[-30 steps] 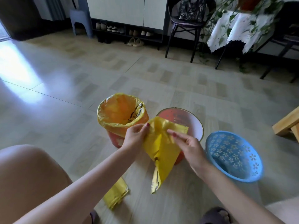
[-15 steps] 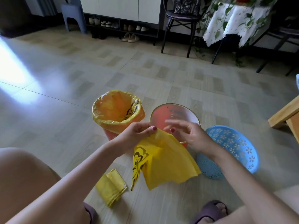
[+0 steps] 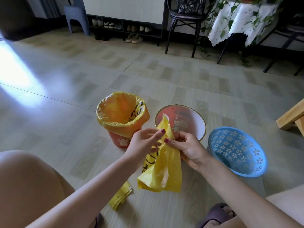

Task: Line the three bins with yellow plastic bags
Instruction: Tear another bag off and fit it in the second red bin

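Room: tiled floor (image 3: 65,89) with glare at the left; shoe shelf (image 3: 125,28), dark chair (image 3: 185,18) and cloth-draped table (image 3: 238,18) along the back.
Lined bin: red bin (image 3: 122,140) at the left, already wearing a yellow bag (image 3: 115,119) folded over its rim.
Middle bin: red-and-white bin (image 3: 194,119), unlined, directly beyond the hands.
Blue bin: perforated blue basket (image 3: 236,150) at the right, tilted toward the camera, also unlined.
Bag in hand: second yellow bag (image 3: 162,175), now gathered into a narrow hanging bundle rather than the broad sheet spread half a second ago; top edge raised in front of the middle bin's near rim.
Left hand (image 3: 141,145): fingers (image 3: 160,134) loosely extended against the bag's upper edge, apparently rubbing the layers apart; firm pinch not evident.
Right hand (image 3: 187,148): thumb and curled fingers pinching the top edge, closer to the left hand than before.
Spare: folded yellow bag (image 3: 120,196) lying on the floor beneath the left forearm.
Meaning: work shifted from unfolding to finding and opening the mouth; mouth not yet visibly open.
Progress: one of three bins lined; the middle bin likely next.
Risk: thin film layers clinging together, slowing the opening.
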